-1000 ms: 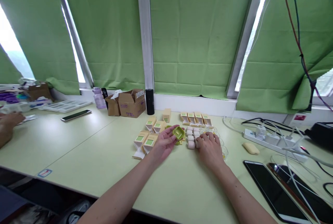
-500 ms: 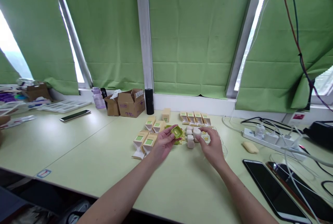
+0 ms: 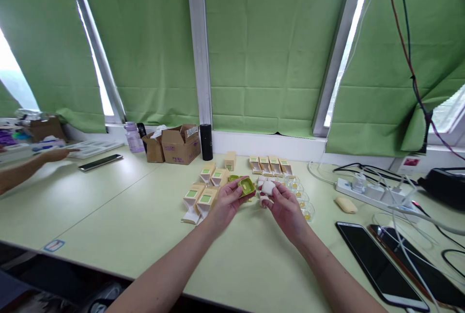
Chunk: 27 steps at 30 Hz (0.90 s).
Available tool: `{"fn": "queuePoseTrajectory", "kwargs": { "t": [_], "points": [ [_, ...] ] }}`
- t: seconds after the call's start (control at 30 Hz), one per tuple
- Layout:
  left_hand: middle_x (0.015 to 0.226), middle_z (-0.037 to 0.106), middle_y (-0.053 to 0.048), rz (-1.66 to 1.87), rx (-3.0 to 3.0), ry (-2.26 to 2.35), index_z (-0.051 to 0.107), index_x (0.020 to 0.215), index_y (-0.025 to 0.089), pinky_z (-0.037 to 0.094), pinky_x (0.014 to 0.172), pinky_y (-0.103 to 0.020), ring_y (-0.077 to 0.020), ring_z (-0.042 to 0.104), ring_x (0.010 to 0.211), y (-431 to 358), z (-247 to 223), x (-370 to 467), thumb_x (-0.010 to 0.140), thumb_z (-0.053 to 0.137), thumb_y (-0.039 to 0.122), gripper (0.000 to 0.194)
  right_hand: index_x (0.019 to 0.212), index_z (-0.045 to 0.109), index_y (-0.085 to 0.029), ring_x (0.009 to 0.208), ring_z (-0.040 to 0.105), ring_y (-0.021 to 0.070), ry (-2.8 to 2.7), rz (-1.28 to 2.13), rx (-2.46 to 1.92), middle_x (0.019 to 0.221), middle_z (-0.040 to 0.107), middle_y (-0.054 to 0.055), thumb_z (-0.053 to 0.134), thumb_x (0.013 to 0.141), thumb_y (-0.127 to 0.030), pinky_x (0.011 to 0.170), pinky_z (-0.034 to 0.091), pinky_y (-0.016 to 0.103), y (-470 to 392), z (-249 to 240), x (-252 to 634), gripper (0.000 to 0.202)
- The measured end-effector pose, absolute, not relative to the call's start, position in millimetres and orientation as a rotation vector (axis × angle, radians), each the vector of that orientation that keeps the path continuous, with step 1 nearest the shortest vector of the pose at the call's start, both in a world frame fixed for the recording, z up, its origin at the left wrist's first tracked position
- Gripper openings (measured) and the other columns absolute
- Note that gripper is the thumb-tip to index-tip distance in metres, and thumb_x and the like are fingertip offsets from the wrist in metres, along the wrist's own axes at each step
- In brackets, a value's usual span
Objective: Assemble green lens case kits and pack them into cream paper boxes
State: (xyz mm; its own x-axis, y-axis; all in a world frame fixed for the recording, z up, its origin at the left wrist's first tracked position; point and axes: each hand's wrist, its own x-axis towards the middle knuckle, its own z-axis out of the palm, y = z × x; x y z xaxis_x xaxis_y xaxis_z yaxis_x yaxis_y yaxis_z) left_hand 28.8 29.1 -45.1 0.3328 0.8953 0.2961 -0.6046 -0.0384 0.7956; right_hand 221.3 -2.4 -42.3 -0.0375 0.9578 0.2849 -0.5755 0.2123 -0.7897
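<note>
My left hand [image 3: 228, 200] grips a small green square case [image 3: 247, 186], its hollow side facing up. Close beside it, my right hand [image 3: 285, 206] pinches a white rounded block [image 3: 268, 187] between thumb and fingers. More white blocks [image 3: 264, 200] sit on the table below, partly covered by my right hand. Clear plastic pieces with yellow centres [image 3: 307, 211] lie in rows to the right of them. Another green piece [image 3: 233, 178] shows behind my left hand. Several small cream boxes with green windows [image 3: 205, 198] stand to the left, their flaps open.
More cream boxes [image 3: 271, 165] line the back, near a black cylinder [image 3: 206, 142] and a cardboard carton [image 3: 180, 144]. Phones [image 3: 379, 264], a power strip [image 3: 378, 195] and loose cables occupy the right. Another person's hand [image 3: 54, 154] reaches in at far left, beside a white tray [image 3: 95, 148].
My right hand has brought the white block left, closer to the green case, and turned. The other person's arm has come further into view at the left.
</note>
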Motion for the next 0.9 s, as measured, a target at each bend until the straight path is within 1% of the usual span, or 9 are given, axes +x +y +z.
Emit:
{"fn": "queuePoseTrajectory", "kwargs": {
  "t": [0.07,0.17,0.3,0.37,0.47,0.6,0.7,0.8,0.9],
  "points": [
    [0.121,0.076,-0.015,1.238,1.035,0.354,0.076,0.126,0.013,0.054,0.108,-0.045,-0.0285,0.073,0.112,28.5,-44.8,28.9,0.081,0.091,0.035,0.052,0.11,0.075,-0.026,0.09,0.067,0.0215,-0.945,1.353,-0.513,0.11,0.076,0.007,0.092,0.074,-0.048,0.071,0.053,0.032,-5.0,-41.4,219.7,0.045],
    [0.117,0.077,-0.015,1.224,1.055,0.356,0.076,0.127,0.012,0.056,0.102,-0.041,-0.0266,0.074,0.106,28.1,-44.5,29.1,0.082,0.09,0.037,0.054,0.109,0.074,-0.027,0.089,0.067,0.0214,-0.964,1.352,-0.524,0.107,0.076,0.006,0.094,0.072,-0.047,0.072,0.055,0.032,-7.8,-40.5,217.9,0.047],
    [0.112,0.077,-0.014,1.238,1.078,0.362,0.076,0.126,0.013,0.058,0.092,-0.036,-0.0237,0.073,0.099,27.8,-44.5,30.1,0.083,0.089,0.038,0.052,0.111,0.072,-0.028,0.092,0.068,0.0219,-1.011,1.318,-0.519,0.108,0.076,0.005,0.094,0.073,-0.047,0.074,0.059,0.033,-9.1,-40.2,217.1,0.047],
    [0.112,0.077,-0.014,1.235,1.089,0.372,0.076,0.126,0.014,0.058,0.09,-0.035,-0.0238,0.073,0.099,27.0,-44.3,30.9,0.083,0.089,0.038,0.051,0.112,0.072,-0.029,0.094,0.07,0.0218,-1.039,1.304,-0.508,0.111,0.075,0.004,0.093,0.075,-0.046,0.08,0.061,0.035,-8.8,-40.6,217.2,0.045],
    [0.11,0.077,-0.013,1.239,1.095,0.386,0.075,0.127,0.014,0.056,0.089,-0.035,-0.0239,0.073,0.098,25.0,-43.5,31.8,0.083,0.089,0.039,0.053,0.111,0.073,-0.029,0.101,0.072,0.0237,-1.085,1.293,-0.499,0.119,0.074,0.004,0.092,0.078,-0.045,0.093,0.062,0.043,-7.8,-41.7,217.4,0.041],
    [0.105,0.076,-0.012,1.243,1.104,0.404,0.073,0.128,0.015,0.056,0.089,-0.035,-0.0232,0.072,0.097,23.2,-42.5,32.1,0.084,0.088,0.04,0.054,0.109,0.074,-0.027,0.107,0.074,0.0268,-1.074,1.245,-0.538,0.116,0.075,0.005,0.095,0.073,-0.042,0.102,0.06,0.048,-5.6,-44.0,217.3,0.045],
    [0.106,0.075,-0.011,1.253,1.112,0.427,0.073,0.128,0.016,0.056,0.086,-0.033,-0.0204,0.07,0.093,23.6,-43.0,32.2,0.083,0.089,0.041,0.054,0.111,0.073,-0.027,0.107,0.074,0.0274,-1.042,1.196,-0.595,0.114,0.075,0.005,0.099,0.066,-0.038,0.095,0.062,0.044,-3.2,-46.0,217.8,0.053],
    [0.108,0.073,-0.01,1.278,1.11,0.446,0.075,0.126,0.017,0.056,0.083,-0.031,-0.0175,0.067,0.09,24.3,-44.1,32.4,0.081,0.09,0.041,0.053,0.108,0.072,-0.026,0.097,0.075,0.0242,-1.008,1.148,-0.636,0.113,0.073,0.005,0.101,0.06,-0.034,0.078,0.062,0.034,-0.9,-47.1,218.4,0.057],
    [0.108,0.072,-0.009,1.286,1.117,0.466,0.076,0.123,0.017,0.055,0.083,-0.03,-0.0167,0.065,0.09,24.0,-44.4,32.6,0.081,0.091,0.041,0.051,0.105,0.073,-0.024,0.09,0.073,0.0215,-1.001,1.12,-0.668,0.11,0.074,0.006,0.101,0.059,-0.036,0.069,0.058,0.029,0.4,-47.0,218.1,0.055]
  ]
}}
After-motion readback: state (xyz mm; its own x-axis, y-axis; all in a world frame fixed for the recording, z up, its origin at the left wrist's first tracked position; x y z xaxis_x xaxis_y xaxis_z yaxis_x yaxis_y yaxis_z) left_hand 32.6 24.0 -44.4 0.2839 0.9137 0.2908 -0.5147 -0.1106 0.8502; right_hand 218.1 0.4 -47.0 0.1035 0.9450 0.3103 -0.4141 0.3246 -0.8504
